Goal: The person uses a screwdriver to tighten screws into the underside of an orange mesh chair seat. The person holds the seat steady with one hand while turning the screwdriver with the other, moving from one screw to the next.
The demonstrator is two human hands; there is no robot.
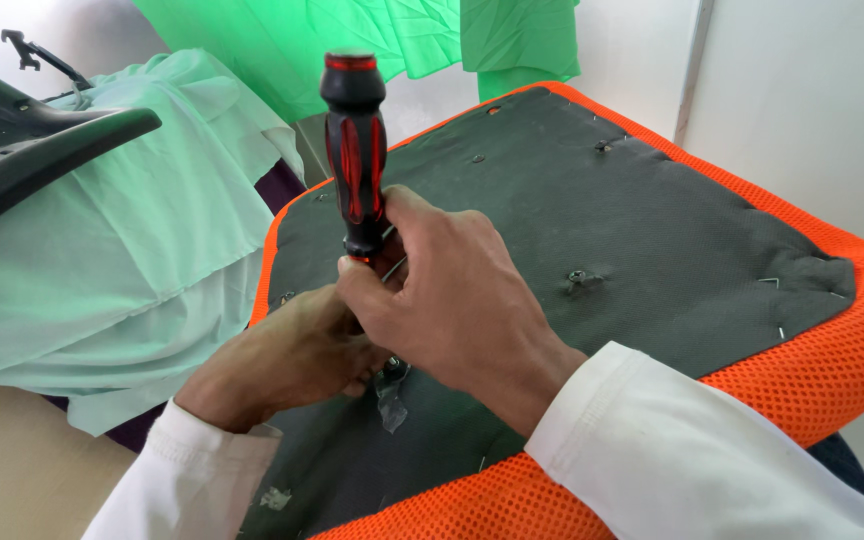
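On the upturned underside of an office chair seat, the fingers of the right hand (452, 300) are wrapped tightly around the lower end of a red-and-black screwdriver (354, 150), just where the handle meets the shank, holding the tool upright with its red cap pointing at the ceiling. Beneath it, the left hand (292, 355) is curled low against the dark fabric, fingers pinched narrow around something small at the tip of the tool; what they pinch is hidden, though a scrap of clear plastic (390, 405) lies just beside them. The screwdriver's tip is hidden behind both hands, so its seating cannot be told. White sleeves (672, 450) cover both forearms.

The seat base (652, 230), dark grey cloth stapled over orange mesh (832, 350), shows several screw holes (579, 277) spread across it and looks to rest tilted on the person's lap. That is the likeliest source of trouble: a seat that rocks under downward pressure may throw the tip off its fastener. A slip would drive the blade toward the left fingers, which sit right at the point of work, or tear the cloth. The low grip gives control but little torque, so a stubborn screw could round out. Loose staples (770, 282) along the fabric edge may also snag a sleeve or a finger. A black plastic chair part (22, 140) rests to the left on pale green sheeting (152, 250).
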